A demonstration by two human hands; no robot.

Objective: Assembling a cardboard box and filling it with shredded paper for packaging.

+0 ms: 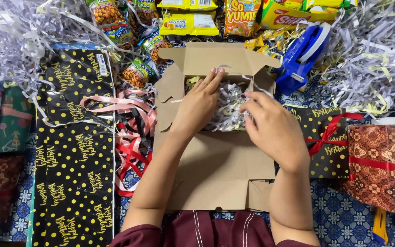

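Observation:
An open brown cardboard box (220, 164) lies in the middle, its lid flaps spread. Shredded grey-white paper filling (228, 110) sits inside it. My left hand (198, 106) rests flat on the left part of the filling, fingers stretched toward the box's far wall. My right hand (273, 127) is over the box's right side, its fingertips pinching some paper shreds at the filling's edge.
Black gift wrap with gold dots (74, 151) lies left, beside pink, red and black ribbons (131, 128). Snack packets (188, 23) lie behind the box, a blue tape dispenser (300, 57) at back right. Wrapped gifts (380, 164) sit right. Loose shredded paper (371, 68) surrounds.

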